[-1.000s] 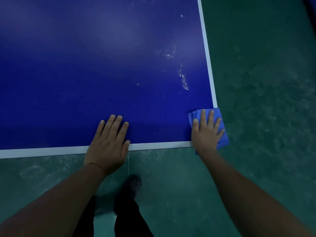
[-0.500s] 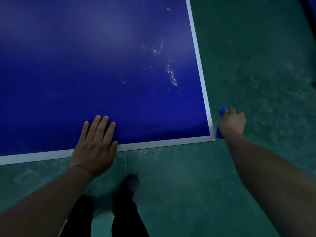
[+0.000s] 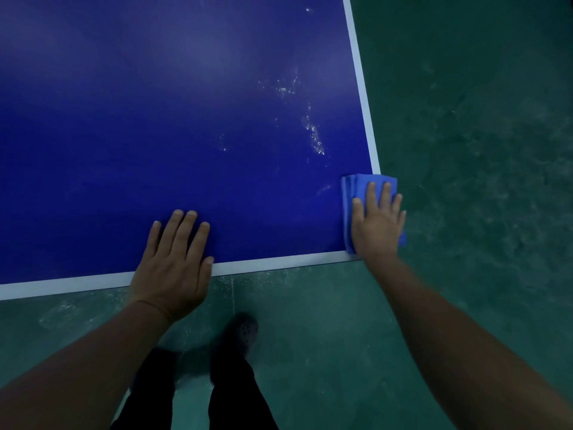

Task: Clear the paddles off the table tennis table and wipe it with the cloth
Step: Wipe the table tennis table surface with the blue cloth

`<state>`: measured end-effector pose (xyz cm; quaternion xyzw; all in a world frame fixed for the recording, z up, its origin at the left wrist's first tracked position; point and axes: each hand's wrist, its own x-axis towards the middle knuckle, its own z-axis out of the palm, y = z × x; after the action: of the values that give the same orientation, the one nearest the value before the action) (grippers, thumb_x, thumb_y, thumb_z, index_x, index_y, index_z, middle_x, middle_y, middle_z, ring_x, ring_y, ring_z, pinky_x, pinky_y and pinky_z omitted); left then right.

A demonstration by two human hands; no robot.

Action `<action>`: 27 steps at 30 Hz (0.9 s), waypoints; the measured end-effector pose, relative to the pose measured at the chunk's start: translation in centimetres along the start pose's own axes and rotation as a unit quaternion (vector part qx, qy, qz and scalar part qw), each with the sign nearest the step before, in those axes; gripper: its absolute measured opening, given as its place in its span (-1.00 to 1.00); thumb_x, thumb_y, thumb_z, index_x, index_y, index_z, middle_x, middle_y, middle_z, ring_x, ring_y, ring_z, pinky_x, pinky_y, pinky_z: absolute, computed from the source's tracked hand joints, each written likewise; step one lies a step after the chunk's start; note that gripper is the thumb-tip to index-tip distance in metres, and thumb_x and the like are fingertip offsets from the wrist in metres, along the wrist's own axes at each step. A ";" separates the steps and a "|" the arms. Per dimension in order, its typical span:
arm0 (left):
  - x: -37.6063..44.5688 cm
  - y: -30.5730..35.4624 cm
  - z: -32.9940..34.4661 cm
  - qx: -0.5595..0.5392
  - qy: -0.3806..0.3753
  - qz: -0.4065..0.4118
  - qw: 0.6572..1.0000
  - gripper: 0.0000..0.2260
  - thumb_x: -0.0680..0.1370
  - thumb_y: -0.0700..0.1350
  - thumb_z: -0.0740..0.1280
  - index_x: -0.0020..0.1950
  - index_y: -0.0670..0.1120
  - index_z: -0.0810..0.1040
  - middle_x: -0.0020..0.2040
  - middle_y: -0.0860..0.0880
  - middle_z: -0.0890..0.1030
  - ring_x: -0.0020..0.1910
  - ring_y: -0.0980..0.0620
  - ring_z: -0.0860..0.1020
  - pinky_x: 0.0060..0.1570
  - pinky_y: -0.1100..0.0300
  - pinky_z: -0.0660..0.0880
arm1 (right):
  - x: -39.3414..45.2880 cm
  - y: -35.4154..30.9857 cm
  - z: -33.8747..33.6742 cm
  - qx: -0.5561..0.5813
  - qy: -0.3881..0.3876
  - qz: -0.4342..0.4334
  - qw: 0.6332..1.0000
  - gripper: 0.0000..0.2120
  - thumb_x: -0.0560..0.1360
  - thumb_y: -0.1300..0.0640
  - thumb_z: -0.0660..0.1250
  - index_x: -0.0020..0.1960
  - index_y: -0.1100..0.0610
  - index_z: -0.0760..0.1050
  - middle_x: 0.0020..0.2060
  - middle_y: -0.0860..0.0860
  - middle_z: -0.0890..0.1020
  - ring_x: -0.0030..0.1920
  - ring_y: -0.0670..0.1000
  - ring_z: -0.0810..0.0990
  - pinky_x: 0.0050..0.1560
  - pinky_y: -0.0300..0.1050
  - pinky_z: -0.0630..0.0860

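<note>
The dark blue table tennis table (image 3: pixel 155 135) with white edge lines fills the upper left; its near right corner lies under a folded blue cloth (image 3: pixel 352 193). My right hand (image 3: pixel 376 225) presses flat on that cloth with straight fingers. My left hand (image 3: pixel 173 259) rests flat on the table's near edge, fingers straight. White speckled marks (image 3: pixel 313 135) show on the surface just beyond the cloth. No paddles are in view.
Green floor (image 3: pixel 465 150) surrounds the table on the right and near side. My dark trouser legs and a shoe (image 3: pixel 246 332) stand below the table's near edge.
My right hand, which had swung off the table's right side gripping the cloth, is back on the corner, pressing the cloth flat. The left hand stayed on the near edge.
</note>
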<state>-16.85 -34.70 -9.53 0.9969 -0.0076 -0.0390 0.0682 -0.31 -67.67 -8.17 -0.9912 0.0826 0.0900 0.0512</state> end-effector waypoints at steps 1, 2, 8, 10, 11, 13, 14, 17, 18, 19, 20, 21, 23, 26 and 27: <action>0.0 0.0 0.0 0.000 0.000 0.000 1.000 -0.42 0.63 0.08 -0.02 0.51 -0.27 0.34 0.54 -0.30 0.27 0.56 -0.27 0.17 0.54 -0.24 0.00 | -1.3 -1.0 0.6 -0.025 0.001 -0.050 0.998 -0.38 0.66 -0.26 -0.11 0.64 -0.04 0.00 0.63 0.06 -0.05 0.61 0.22 -0.10 0.57 0.26 -0.16; 0.0 0.0 0.0 0.000 -0.001 -0.001 1.000 -0.42 0.63 0.08 -0.02 0.51 -0.27 0.33 0.54 -0.30 0.27 0.56 -0.26 0.17 0.54 -0.24 0.00 | -3.1 -2.1 1.3 -0.043 -0.007 -0.122 0.992 -0.35 0.64 -0.30 -0.13 0.64 -0.03 0.00 0.62 0.05 -0.08 0.61 0.22 -0.11 0.57 0.23 -0.21; 0.0 0.0 0.0 -0.001 0.004 -0.002 1.000 -0.43 0.63 0.07 -0.01 0.51 -0.26 0.33 0.54 -0.29 0.27 0.56 -0.25 0.17 0.54 -0.22 -0.02 | -2.3 -2.5 0.1 0.081 -0.001 -0.094 0.992 -0.52 0.71 -0.05 0.01 0.59 0.08 0.22 0.60 0.10 0.16 0.61 0.16 0.04 0.59 0.11 -0.01; -0.1 0.0 0.1 0.000 0.006 -0.002 1.000 -0.43 0.63 0.07 0.00 0.51 -0.26 0.34 0.54 -0.29 0.28 0.56 -0.26 0.18 0.54 -0.22 -0.02 | -1.7 -2.4 -1.7 0.237 0.081 0.020 0.968 -0.52 0.71 -0.05 0.03 0.58 0.07 0.24 0.59 0.12 0.20 0.60 0.12 0.09 0.58 0.03 0.06; -0.1 -0.1 0.2 0.002 0.006 -0.002 1.000 -0.43 0.63 0.08 0.00 0.51 -0.26 0.33 0.54 -0.29 0.28 0.56 -0.26 0.18 0.54 -0.22 -0.02 | -2.5 -3.0 -2.2 0.260 0.134 0.014 0.956 -0.52 0.70 -0.06 0.02 0.57 0.08 0.26 0.58 0.11 0.23 0.59 0.08 0.10 0.58 0.02 0.07; -0.2 -0.1 0.3 0.006 0.008 0.001 1.000 -0.43 0.64 0.08 -0.01 0.51 -0.26 0.32 0.54 -0.29 0.27 0.56 -0.26 0.17 0.54 -0.22 -0.02 | -4.8 -5.0 -1.3 0.174 0.115 -0.131 0.969 -0.57 0.68 0.07 0.05 0.47 0.21 0.40 0.52 0.19 0.33 0.56 0.18 0.20 0.57 0.19 0.09; -0.1 -0.2 0.3 0.007 0.008 0.003 1.000 -0.43 0.64 0.08 -0.01 0.51 -0.25 0.32 0.54 -0.29 0.27 0.57 -0.26 0.16 0.54 -0.22 -0.02 | -6.2 -5.9 0.0 0.088 0.046 -0.215 0.971 -0.61 0.67 0.13 0.08 0.42 0.25 0.44 0.50 0.22 0.34 0.54 0.27 0.21 0.54 0.32 0.09; 0.0 -0.1 0.2 -0.013 0.017 -0.001 1.000 -0.44 0.63 0.07 0.01 0.51 -0.25 0.33 0.54 -0.28 0.27 0.57 -0.24 0.16 0.55 -0.21 -0.04 | -7.9 -8.2 2.1 -0.013 -0.060 -0.276 0.959 -0.53 0.71 0.00 0.01 0.58 0.13 0.23 0.61 0.07 0.12 0.61 0.22 -0.02 0.58 0.24 -0.10; -0.1 -0.1 0.2 -0.025 0.028 -0.006 0.999 -0.44 0.63 0.06 0.03 0.50 -0.26 0.34 0.54 -0.28 0.28 0.57 -0.23 0.17 0.55 -0.20 -0.05 | -8.3 -9.2 2.2 -0.022 -0.061 -0.289 0.955 -0.51 0.70 -0.04 -0.03 0.59 0.08 0.20 0.62 0.04 0.11 0.61 0.21 -0.02 0.58 0.23 -0.07; -0.2 0.0 0.2 -0.040 0.041 -0.009 0.998 -0.44 0.62 0.05 0.05 0.49 -0.28 0.34 0.53 -0.28 0.28 0.56 -0.23 0.17 0.56 -0.19 -0.06 | -9.1 -10.3 2.3 -0.033 -0.058 -0.332 0.941 -0.49 0.68 -0.06 -0.06 0.59 0.04 0.21 0.61 0.04 0.13 0.61 0.22 0.02 0.57 0.25 0.00; -0.3 -0.1 0.3 -0.059 0.054 -0.014 0.997 -0.45 0.61 0.04 0.07 0.48 -0.29 0.34 0.53 -0.28 0.29 0.56 -0.22 0.17 0.57 -0.17 -0.07 | -9.8 -11.2 2.7 -0.052 -0.054 -0.383 0.921 -0.49 0.67 -0.08 -0.06 0.58 0.01 0.23 0.60 0.04 0.18 0.59 0.24 0.09 0.55 0.25 0.06; -0.4 -0.2 0.3 -0.074 0.067 -0.018 0.995 -0.46 0.61 0.03 0.08 0.48 -0.29 0.34 0.52 -0.29 0.29 0.56 -0.22 0.18 0.57 -0.15 -0.08 | -10.2 -11.5 3.1 -0.066 -0.059 -0.421 0.903 -0.49 0.66 -0.10 -0.04 0.57 -0.02 0.24 0.59 0.04 0.22 0.58 0.24 0.14 0.52 0.25 0.10; -0.5 -0.4 0.3 -0.083 0.073 -0.011 0.994 -0.47 0.60 0.03 0.08 0.46 -0.28 0.34 0.50 -0.28 0.30 0.55 -0.22 0.19 0.58 -0.12 -0.10 | -8.6 -10.6 3.0 -0.099 -0.049 -0.425 0.898 -0.49 0.65 -0.12 -0.02 0.57 -0.05 0.26 0.58 0.05 0.25 0.56 0.28 0.19 0.47 0.27 0.19; -0.6 -0.6 0.0 -0.088 0.064 -0.008 0.994 -0.47 0.60 0.04 0.08 0.46 -0.27 0.34 0.48 -0.28 0.32 0.54 -0.23 0.20 0.58 -0.12 -0.11 | -2.6 -4.8 1.3 -0.109 -0.008 -0.200 0.974 -0.49 0.69 -0.10 -0.06 0.63 -0.08 0.06 0.63 -0.01 0.06 0.60 0.27 -0.01 0.52 0.31 0.07; -0.6 -0.5 0.0 -0.090 0.063 -0.010 0.994 -0.47 0.60 0.03 0.08 0.45 -0.28 0.36 0.48 -0.28 0.33 0.53 -0.24 0.21 0.57 -0.13 -0.10 | -1.1 -3.3 0.3 -0.070 -0.016 -0.109 0.992 -0.49 0.70 -0.10 -0.06 0.63 -0.10 0.01 0.64 -0.04 0.00 0.61 0.24 -0.08 0.54 0.30 -0.02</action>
<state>-17.46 -34.19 -9.53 0.9872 0.0098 0.0232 0.1575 -0.87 -64.22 -8.02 -0.9939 -0.0328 0.1048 -0.0076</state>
